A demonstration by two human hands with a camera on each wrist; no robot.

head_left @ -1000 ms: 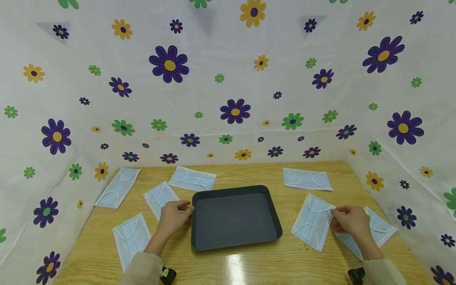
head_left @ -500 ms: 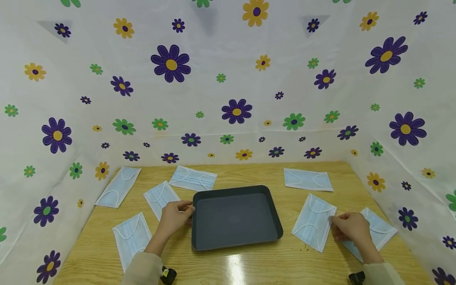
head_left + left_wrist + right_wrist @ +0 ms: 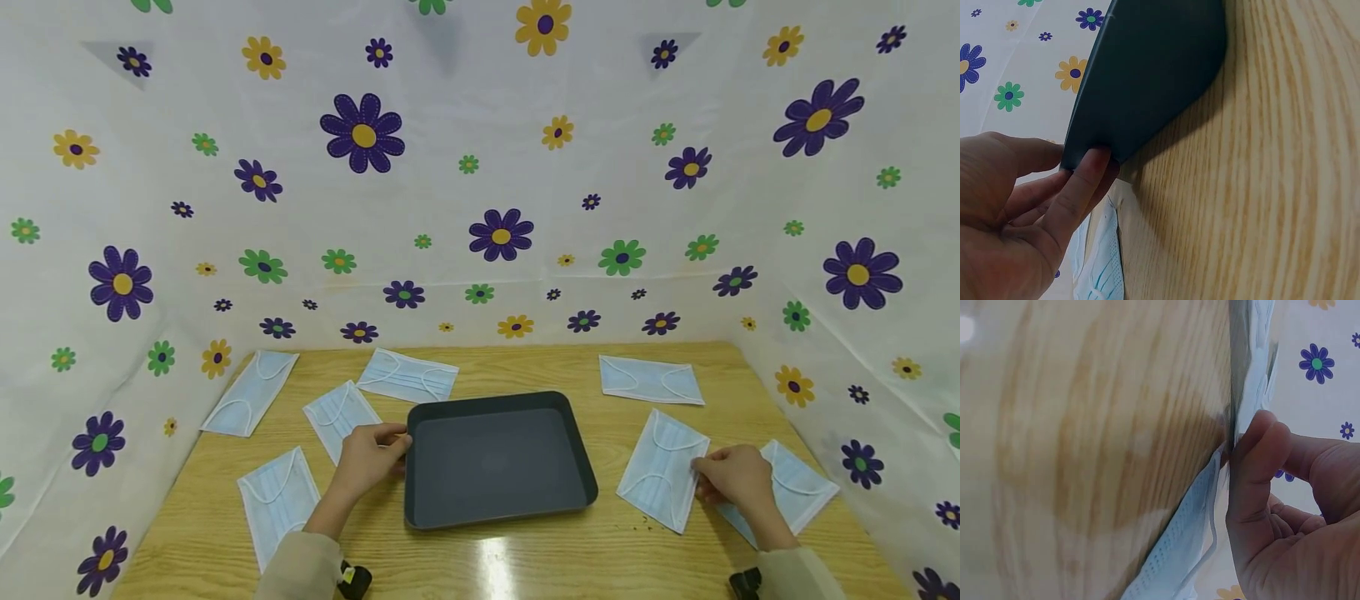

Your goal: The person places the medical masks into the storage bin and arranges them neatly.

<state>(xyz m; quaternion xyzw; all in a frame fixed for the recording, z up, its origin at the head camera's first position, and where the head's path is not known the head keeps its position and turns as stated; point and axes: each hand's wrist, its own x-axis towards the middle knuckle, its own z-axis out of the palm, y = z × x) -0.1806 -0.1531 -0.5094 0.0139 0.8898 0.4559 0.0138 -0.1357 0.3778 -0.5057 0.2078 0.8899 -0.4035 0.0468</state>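
A dark grey rectangular tray (image 3: 495, 462) stands on the table with nothing in it. At its left rim my left hand (image 3: 367, 454) pinches the wall, and the left wrist view shows the thumb on one side of the rim and the fingers on the outer face of the tray (image 3: 1154, 69). To the right of the tray lies a pale blue pleated face mask (image 3: 660, 471) with white ear loops. My right hand (image 3: 738, 479) pinches its right edge between thumb and bent fingers. Under that hand, a second face mask (image 3: 798, 483) is partly hidden.
Another face mask (image 3: 651, 380) lies at the back right. Several more are spread left of the tray, among them one face mask (image 3: 277, 500) beside my left forearm. Flower-printed white cloth (image 3: 480, 183) encloses the wooden table (image 3: 420, 567) at the back and sides.
My right hand has slid down from the mask's upper right corner to the middle of its right edge. My left hand keeps its hold on the tray. The head view has shifted slightly.
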